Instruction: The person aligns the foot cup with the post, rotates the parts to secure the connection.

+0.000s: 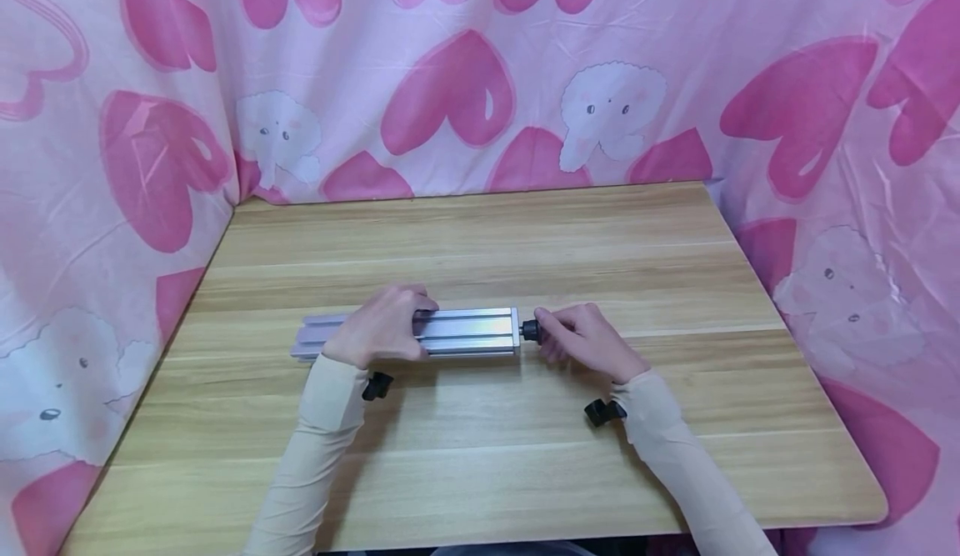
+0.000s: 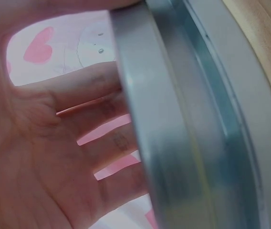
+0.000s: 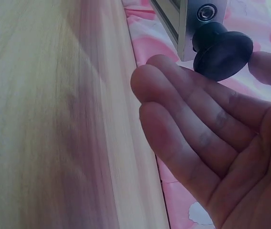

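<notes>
A silver aluminium linear slide (image 1: 472, 333) with lengthwise grooves lies left to right in the head view. My left hand (image 1: 382, 323) grips its body across the top, thumb on the near side and fingers on the far side. In the left wrist view, the grooved metal (image 2: 188, 114) passes between thumb and fingers. A round black knob (image 3: 224, 56) sticks out from the slide's right end plate (image 3: 192, 31). My right hand (image 1: 588, 339) pinches the knob between thumb and index finger. The other fingers (image 3: 173, 138) of that hand are bent loosely below it.
The wood-grain table (image 1: 465, 473) extends around the slide on all sides. Pink curtain (image 1: 450, 81) with hearts and white cartoon animals hangs behind and at both sides. Small black wrist-camera mounts (image 1: 604, 412) sit under both wrists.
</notes>
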Demonstrator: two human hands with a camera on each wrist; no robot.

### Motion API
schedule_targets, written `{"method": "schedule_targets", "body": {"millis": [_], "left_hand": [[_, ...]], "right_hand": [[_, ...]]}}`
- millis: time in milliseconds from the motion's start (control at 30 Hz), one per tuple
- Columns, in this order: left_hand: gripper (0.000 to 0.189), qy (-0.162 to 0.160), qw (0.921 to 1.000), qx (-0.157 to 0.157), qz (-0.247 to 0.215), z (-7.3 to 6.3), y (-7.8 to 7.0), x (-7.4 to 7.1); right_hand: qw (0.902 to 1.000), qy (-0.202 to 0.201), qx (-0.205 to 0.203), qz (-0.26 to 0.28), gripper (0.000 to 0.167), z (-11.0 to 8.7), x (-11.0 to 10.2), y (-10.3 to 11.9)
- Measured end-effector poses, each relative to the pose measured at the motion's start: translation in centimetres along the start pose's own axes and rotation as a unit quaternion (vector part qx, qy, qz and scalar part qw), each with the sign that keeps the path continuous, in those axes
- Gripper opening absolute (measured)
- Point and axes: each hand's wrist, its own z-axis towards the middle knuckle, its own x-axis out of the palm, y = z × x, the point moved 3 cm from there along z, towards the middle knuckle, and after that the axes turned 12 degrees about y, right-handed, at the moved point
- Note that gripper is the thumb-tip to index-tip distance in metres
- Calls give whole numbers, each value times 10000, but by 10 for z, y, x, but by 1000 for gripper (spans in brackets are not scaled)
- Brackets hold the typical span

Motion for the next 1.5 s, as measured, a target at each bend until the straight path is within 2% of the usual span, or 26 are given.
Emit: {"method": "schedule_targets", "body": {"millis": [133,267,300,400,467,600,767,933,1200,1300,1500], "left_hand": [[47,-26,10000,39,-17,-1,0,0],[45,-46,10000,74,2,-1,0,0],[45,-42,10000,86,-2,-1,0,0],[45,-45,10000,81,7,-1,1,0],[45,-39,10000,57,18,-1,2,0],[44,-47,10000,51,58,-1,3,0],[42,-73,9999,72,47,-1,2,0],[42,-86,9999,79,60,-1,2,0],[42,-99,9998,73,146,-1,1,1],[42,-123,9997,100,192,-1,0,1],[42,-187,9994,165,233,0,-2,1]], "right_hand": [[9999,-73,-76,-112,56,-2,-2,1],[9979,-250,-438,-407,36,-8,-3,5],[9967,-287,-602,-466,37,-10,-4,5],[9920,-321,-1154,-404,62,-12,-3,9],[9873,-358,-1500,-394,72,-12,-2,11],[9842,-394,-1683,-371,68,-11,-2,13],[9856,-356,-1620,-340,55,-10,-3,12],[9876,-371,-1500,-287,49,-11,-3,9],[9975,-114,-564,-406,36,-7,-3,-1],[9979,-62,-394,-504,29,-5,-3,-2],[9986,117,-240,-450,44,-1,-2,0]]}}
